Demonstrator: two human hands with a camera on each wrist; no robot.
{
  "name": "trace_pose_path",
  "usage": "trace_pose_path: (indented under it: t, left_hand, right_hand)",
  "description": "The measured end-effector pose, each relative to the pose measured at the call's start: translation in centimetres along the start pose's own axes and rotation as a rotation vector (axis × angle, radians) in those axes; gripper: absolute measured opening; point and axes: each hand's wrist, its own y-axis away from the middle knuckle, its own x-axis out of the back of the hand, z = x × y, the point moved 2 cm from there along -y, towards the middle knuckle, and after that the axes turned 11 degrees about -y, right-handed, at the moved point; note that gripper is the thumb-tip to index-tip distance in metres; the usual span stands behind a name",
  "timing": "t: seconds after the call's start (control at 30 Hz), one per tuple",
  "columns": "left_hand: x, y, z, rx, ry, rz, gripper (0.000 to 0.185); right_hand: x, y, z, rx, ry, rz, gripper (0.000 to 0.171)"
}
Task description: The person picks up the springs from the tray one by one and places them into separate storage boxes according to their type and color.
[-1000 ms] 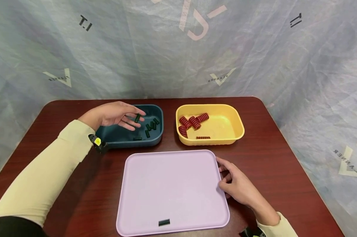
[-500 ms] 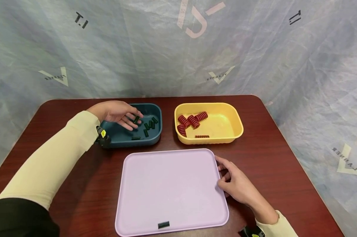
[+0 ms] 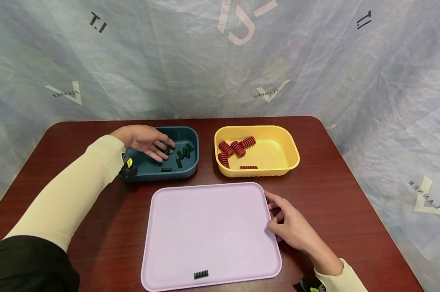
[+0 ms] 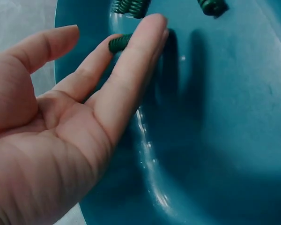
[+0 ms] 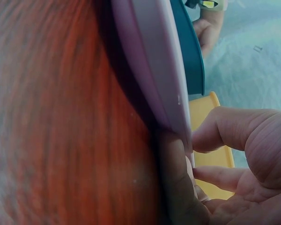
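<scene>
My left hand [image 3: 147,142] reaches into the dark teal bin [image 3: 189,174]. Between two of its fingers, near the tips, it holds a small green coil spring [image 4: 119,43], while the thumb stands apart; one end of the spring is hidden behind a finger. Several other green springs [image 3: 184,153] lie on the bin floor, right of the hand. At the lilac tray [image 3: 209,227], my right hand [image 3: 291,225] grips the right rim, with fingers [image 5: 173,164] around the edge. One dark green spring [image 3: 201,274] lies on the tray near its front edge.
A yellow bin [image 3: 274,150] with several red coil springs [image 3: 237,149] stands right of the teal bin. Both bins sit behind the tray on the brown wooden table [image 3: 333,194]. A grey cloth backdrop [image 3: 150,61] hangs behind and beside the table.
My left hand has lowered a little deeper into the teal bin, and the green spring at its fingers has come down with it. The right hand stays on the tray rim.
</scene>
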Motion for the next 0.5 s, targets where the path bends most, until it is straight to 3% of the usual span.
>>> trace_pose_path:
  t: [0.5]
  left_hand:
    - [-0.48, 0.21, -0.20, -0.043, 0.038, -0.009, 0.054]
  right_hand:
    - [-0.03, 0.10, 0.00, -0.001, -0.004, 0.008, 0.078]
